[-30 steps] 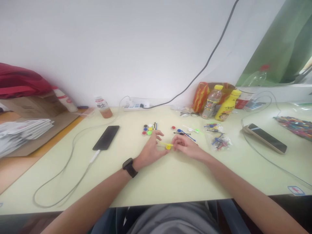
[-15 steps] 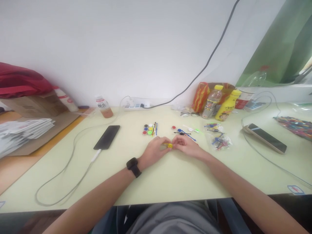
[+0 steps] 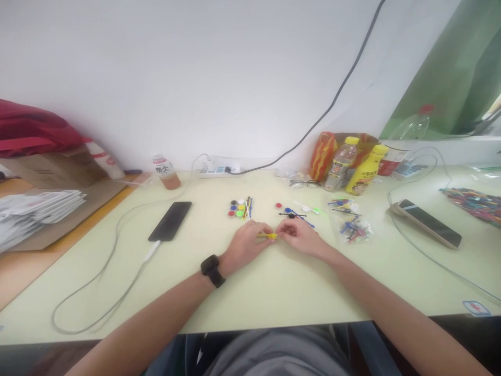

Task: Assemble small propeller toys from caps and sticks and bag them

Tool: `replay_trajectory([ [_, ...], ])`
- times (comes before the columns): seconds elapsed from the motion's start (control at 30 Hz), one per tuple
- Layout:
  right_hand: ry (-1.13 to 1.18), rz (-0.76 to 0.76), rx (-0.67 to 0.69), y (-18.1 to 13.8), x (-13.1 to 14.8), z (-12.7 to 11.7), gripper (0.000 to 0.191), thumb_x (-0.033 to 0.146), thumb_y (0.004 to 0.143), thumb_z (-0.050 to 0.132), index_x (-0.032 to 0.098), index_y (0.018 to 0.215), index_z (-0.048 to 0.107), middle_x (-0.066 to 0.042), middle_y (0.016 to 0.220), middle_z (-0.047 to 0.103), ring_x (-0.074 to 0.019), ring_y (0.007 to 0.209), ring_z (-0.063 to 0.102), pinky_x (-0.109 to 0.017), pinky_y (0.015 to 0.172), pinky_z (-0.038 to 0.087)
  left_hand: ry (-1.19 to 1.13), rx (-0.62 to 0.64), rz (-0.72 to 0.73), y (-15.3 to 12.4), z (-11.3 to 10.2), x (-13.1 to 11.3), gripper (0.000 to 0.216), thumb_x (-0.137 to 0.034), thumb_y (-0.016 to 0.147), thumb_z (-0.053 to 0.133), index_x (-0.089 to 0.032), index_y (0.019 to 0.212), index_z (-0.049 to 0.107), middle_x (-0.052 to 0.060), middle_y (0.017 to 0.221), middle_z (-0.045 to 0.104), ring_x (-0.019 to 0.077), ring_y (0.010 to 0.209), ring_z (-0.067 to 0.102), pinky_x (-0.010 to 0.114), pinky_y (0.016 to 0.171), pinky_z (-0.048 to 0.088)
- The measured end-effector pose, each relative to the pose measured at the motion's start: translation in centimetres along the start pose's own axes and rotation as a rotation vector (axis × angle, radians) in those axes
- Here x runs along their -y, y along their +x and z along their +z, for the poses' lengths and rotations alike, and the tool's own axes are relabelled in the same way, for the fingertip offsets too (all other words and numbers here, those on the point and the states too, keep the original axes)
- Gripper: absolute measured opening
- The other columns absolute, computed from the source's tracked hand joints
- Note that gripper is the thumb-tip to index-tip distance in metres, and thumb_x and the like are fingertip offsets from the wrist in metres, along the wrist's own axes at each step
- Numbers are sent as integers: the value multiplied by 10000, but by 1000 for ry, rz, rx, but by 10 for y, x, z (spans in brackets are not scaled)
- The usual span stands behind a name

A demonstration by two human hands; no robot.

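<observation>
Near the middle of the table, a small yellow plastic arrow spinner [image 3: 271, 236] sits between my two hands. My left hand [image 3: 246, 244], a black watch on its wrist, pinches it between thumb and fingers. The closed fingertips of my right hand [image 3: 300, 236] grip its right end; its tip is partly hidden. Just beyond the left hand lie several coloured round discs [image 3: 236, 208] and a bunch of thin plastic arrows [image 3: 248, 207]. Beyond the right hand are a red disc [image 3: 278, 205], a black arrow spinner [image 3: 291, 215], a blue one and a white-and-green one [image 3: 312, 210].
Bags of spinner parts [image 3: 354, 228] lie right of my right hand. A phone [image 3: 171, 221] with a cable is at left, another phone [image 3: 429, 223] at right. Bottles [image 3: 364, 171], glasses [image 3: 304, 184] and a power strip [image 3: 215, 172] line the wall.
The yellow spinner has turned slightly, its arm now lying flatter. Both hands keep almost the same place, and the view has shifted a little.
</observation>
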State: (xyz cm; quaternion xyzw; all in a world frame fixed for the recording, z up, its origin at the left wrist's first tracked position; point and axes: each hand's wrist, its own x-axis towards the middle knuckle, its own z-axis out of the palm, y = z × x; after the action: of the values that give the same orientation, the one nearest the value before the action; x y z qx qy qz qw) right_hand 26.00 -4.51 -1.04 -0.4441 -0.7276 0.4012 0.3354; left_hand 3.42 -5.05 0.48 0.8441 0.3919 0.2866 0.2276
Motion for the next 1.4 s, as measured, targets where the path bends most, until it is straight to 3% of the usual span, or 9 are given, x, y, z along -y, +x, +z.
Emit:
replay_trajectory([
  [0.53, -92, -67, -27, -6, 4, 2, 109, 150, 840, 574, 183, 833, 678, -20, 772, 663, -147, 662, 555, -267, 599, 424, 46, -41, 149, -2, 3, -2, 34, -214, 912, 696, -240, 923, 676, 25, 1026, 720, 229, 1019, 610, 380, 932, 481],
  [0.83, -165, -99, -55, -10, 13, 3, 118, 125, 844, 566, 190, 826, 663, -7, 764, 645, -141, 656, 550, -264, 589, 413, 95, -16, 140, -1, 3, -3, 38, -206, 920, 668, -242, 932, 666, 26, 1034, 720, 237, 1032, 618, 402, 946, 475],
  [0.97, -148, -38, -75, -12, 11, 2, 123, 245, 911, 582, 192, 967, 677, -32, 860, 680, -152, 680, 594, -275, 600, 457, -39, -45, 45, 0, -2, -1, 139, -305, 905, 713, -258, 1030, 675, 27, 1121, 704, 236, 1081, 617, 401, 982, 472],
  [1.1, -163, 22, -176, -14, 12, -4, 350, 409, 955, 573, 204, 1235, 624, -46, 970, 665, -144, 652, 581, -304, 639, 485, -171, -174, -166, 3, -7, 3, 202, -389, 943, 657, -249, 1088, 655, 34, 1144, 698, 224, 1057, 626, 375, 908, 495],
  [1.13, -162, 32, -191, -14, 14, -6, 349, 446, 957, 572, 207, 1203, 637, -44, 960, 650, -139, 637, 556, -306, 633, 473, -191, -196, -192, 4, -7, 4, 196, -398, 957, 632, -242, 1073, 654, 36, 1140, 699, 222, 1049, 627, 368, 890, 496],
  [1.2, -92, 75, -162, -15, 20, -11, 365, 535, 975, 527, 202, 924, 666, -32, 831, 594, -136, 602, 486, -302, 597, 431, -216, -225, -210, 5, -7, 7, 205, -412, 978, 593, -231, 1054, 653, 42, 1127, 704, 219, 1034, 631, 360, 867, 497],
  [1.27, 84, 128, -93, -14, 27, -17, 574, 618, 995, 437, 214, 590, 478, -18, 660, 470, -138, 566, 399, -302, 559, 386, -225, -245, -213, 6, -6, 9, 219, -418, 989, 570, -227, 1055, 654, 48, 1116, 708, 217, 1023, 635, 354, 856, 498],
  [1.33, 270, 138, -86, -14, 33, -24, 672, 665, 996, 389, 226, 498, 282, -9, 580, 361, -144, 556, 347, -307, 547, 360, -227, -265, -217, 7, -6, 10, 223, -417, 995, 559, -226, 1056, 656, 49, 1100, 711, 215, 1019, 639, 346, 849, 500],
  [1.4, 364, 118, -178, -13, 33, -32, 687, 687, 972, 432, 225, 487, 281, -5, 567, 336, -149, 561, 344, -312, 545, 338, -228, -279, -223, 8, -6, 10, 218, -410, 993, 563, -223, 1048, 659, 47, 1077, 712, 210, 1002, 642, 334, 831, 502],
])
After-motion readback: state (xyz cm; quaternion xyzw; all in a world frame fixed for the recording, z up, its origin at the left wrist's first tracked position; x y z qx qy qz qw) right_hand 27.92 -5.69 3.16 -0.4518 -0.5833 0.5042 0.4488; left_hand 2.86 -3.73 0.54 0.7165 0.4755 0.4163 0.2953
